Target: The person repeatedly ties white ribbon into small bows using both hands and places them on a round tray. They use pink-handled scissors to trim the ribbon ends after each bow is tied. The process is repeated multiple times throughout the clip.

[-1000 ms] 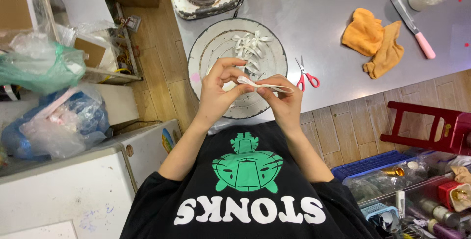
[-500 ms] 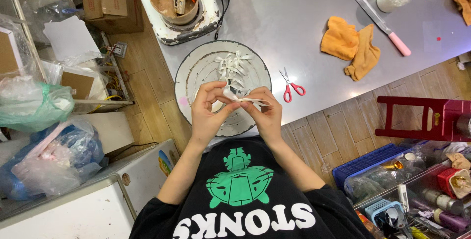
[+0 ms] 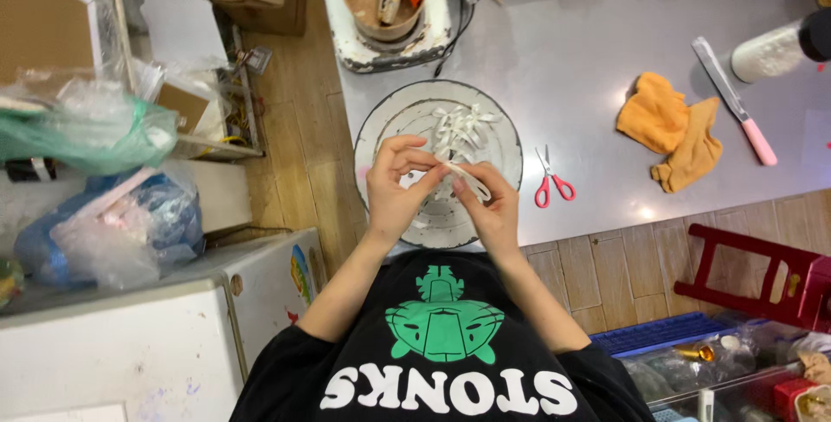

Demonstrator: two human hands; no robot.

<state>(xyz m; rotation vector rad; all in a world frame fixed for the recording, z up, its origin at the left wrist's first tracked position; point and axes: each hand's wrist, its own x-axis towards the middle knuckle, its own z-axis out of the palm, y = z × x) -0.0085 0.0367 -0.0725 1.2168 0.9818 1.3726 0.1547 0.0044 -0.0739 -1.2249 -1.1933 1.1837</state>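
Head view shows your left hand (image 3: 394, 193) and right hand (image 3: 493, 210) held together above the round tray (image 3: 381, 132) on the grey table (image 3: 606, 84). Both sets of fingers pinch one thin white strip (image 3: 467, 178), just over the tray. More white strips (image 3: 463, 128) lie piled in the tray. The strip looks light, soft and bendy, so it may tear easily. Hold it gently near its ends. Red scissors (image 3: 550, 184) lie just beside the tray.
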